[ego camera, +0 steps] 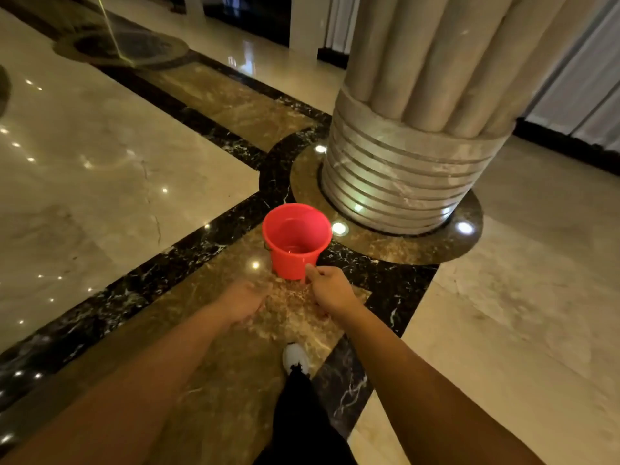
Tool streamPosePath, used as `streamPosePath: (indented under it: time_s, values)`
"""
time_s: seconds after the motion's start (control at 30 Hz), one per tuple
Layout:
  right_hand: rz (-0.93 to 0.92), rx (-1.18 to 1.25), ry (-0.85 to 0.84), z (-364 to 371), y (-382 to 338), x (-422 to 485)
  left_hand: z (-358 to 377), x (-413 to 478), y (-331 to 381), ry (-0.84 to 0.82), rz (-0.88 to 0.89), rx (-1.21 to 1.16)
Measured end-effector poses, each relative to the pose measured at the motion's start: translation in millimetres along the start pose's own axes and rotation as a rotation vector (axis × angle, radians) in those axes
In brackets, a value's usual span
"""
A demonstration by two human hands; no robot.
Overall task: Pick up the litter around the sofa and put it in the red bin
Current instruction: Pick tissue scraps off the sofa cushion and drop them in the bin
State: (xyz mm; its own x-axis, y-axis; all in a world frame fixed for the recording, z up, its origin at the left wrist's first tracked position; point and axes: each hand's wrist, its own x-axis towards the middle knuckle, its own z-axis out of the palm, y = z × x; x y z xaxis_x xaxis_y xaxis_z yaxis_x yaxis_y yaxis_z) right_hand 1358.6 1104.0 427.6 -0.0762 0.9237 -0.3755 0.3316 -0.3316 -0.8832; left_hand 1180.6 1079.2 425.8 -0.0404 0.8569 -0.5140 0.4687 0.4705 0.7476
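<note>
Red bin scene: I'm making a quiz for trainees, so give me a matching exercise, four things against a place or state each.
Things:
1. red bin
2. right hand
3. left hand
4. white shoe

States:
A. blurred, nearer than the bin
B. upright beside the column base
C. between the forearms
D. at the bin's near side

Pairs: 1-B, 2-D, 3-A, 4-C

A grand lobby or hall: a polished marble floor with dark inlaid borders and a fluted stone column just beyond the hands
</note>
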Motion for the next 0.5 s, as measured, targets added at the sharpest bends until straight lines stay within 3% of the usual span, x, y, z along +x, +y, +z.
streamPosePath:
  time_s: [0.1,0.23,0.37,0.5]
  values:
    - [0.063,-0.017,-0.007,-18.0,-9.4,114.9,0.3,117.4,38.6,0.094,-0.082,-0.084]
    - [0.186,0.01,0.027,-40.8,-29.3,238.5,-1.6,233.5,88.1,0.007,-0.301,-0.325]
    - [0.406,0.291,0.023,-55.4,-54.4,336.6,-14.3,319.1,137.9,0.03,-0.438,-0.72]
    - [0.51,0.694,0.007,-63.6,-78.8,401.0,-35.6,385.3,163.8,0.014,-0.35,-0.878]
